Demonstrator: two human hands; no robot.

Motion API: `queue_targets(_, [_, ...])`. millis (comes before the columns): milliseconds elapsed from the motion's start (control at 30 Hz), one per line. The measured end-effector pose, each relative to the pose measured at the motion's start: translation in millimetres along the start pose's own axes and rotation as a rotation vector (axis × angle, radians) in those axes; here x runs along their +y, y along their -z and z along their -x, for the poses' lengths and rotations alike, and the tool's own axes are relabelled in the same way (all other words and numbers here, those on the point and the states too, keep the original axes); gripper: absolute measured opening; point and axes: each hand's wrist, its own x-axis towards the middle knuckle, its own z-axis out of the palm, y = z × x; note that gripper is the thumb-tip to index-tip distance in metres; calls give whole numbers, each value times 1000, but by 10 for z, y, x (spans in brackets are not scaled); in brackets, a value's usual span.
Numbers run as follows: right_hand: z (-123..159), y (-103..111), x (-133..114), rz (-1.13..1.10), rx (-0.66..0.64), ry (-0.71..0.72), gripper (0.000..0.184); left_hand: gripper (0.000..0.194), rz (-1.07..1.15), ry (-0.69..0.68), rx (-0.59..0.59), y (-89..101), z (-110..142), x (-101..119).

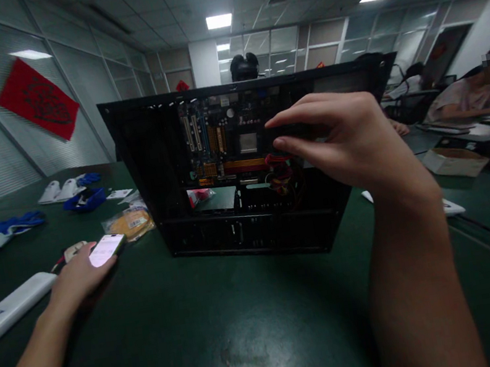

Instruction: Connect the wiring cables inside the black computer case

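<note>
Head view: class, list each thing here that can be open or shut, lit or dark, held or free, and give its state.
Computer case: standing up, open side facing the camera
Phone: screen lit, held
Left hand: gripping the phone
Right hand: thumb and forefinger apart, in front of the case
Blue bin: open, things inside
Gloves: unworn
Ceiling light: on

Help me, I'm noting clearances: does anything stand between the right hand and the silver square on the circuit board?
Nothing visible stands between the right hand and the silver square. The cable bundle lies below that gap in the view; depth is hard to judge.
</note>
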Motion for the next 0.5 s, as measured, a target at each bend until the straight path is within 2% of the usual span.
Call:
queue_targets(300, [3,2,-16,-17,-7,-3,20,88,-10,32,-40,42,33,31])
queue_targets(500, [-2,1,-22,-15,-13,3,20,87,14,-18,-13,15,24,23])
